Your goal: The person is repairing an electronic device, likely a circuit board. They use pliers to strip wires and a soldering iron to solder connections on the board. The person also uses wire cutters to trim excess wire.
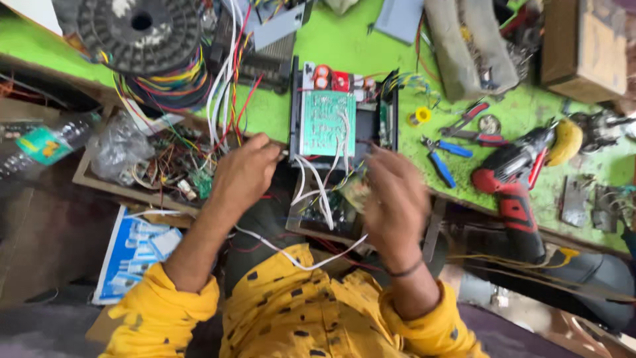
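An opened electronic unit [341, 116] with a green circuit board [326, 122] lies at the edge of a green workbench [344, 46]. White wires [317, 189] run from the board down toward my lap. My left hand [244, 174] pinches the end of a white wire at the unit's lower left corner. My right hand [395, 199] is blurred, fingers spread, just below the unit's right side, beside a small yellowish component [356, 192]. Whether the right hand grips anything is unclear.
A red and black power drill [513, 179], blue-handled pliers [440, 159] and red-handled cutters [470, 126] lie right of the unit. A large wire spool [140, 30] stands at the back left. A tray of loose wires [165, 166] and a plastic bottle [43, 146] sit left.
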